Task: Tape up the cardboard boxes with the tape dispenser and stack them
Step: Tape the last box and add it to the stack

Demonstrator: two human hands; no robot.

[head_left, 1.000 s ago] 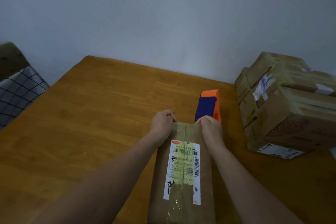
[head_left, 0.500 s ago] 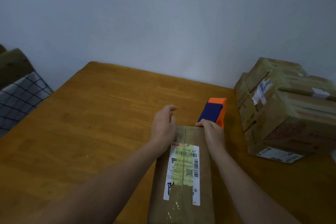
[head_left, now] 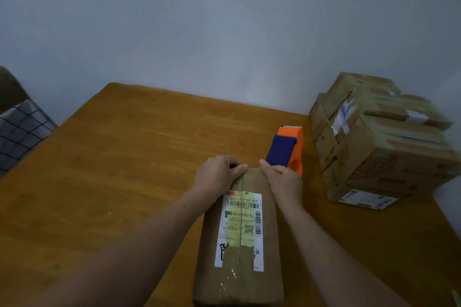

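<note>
A long narrow cardboard box (head_left: 239, 281) lies lengthwise in front of me on the wooden table (head_left: 119, 169). It carries a white shipping label and tape along its top seam. My left hand (head_left: 217, 176) grips the box's far left corner, fingers curled over the end. Over the far right corner curls my right hand (head_left: 283, 179). Just beyond my right hand, the orange and blue tape dispenser (head_left: 287, 148) stands on the table, held by neither hand.
A stack of taped cardboard boxes (head_left: 379, 142) sits at the right side of the table near the wall. A chair with checked fabric (head_left: 20, 132) stands at the left edge. A pale wall rises behind the table.
My left hand lifted open off the box half a second ago and has now closed again over the far left corner. The view has shifted slightly; the dispenser stays on the table.
</note>
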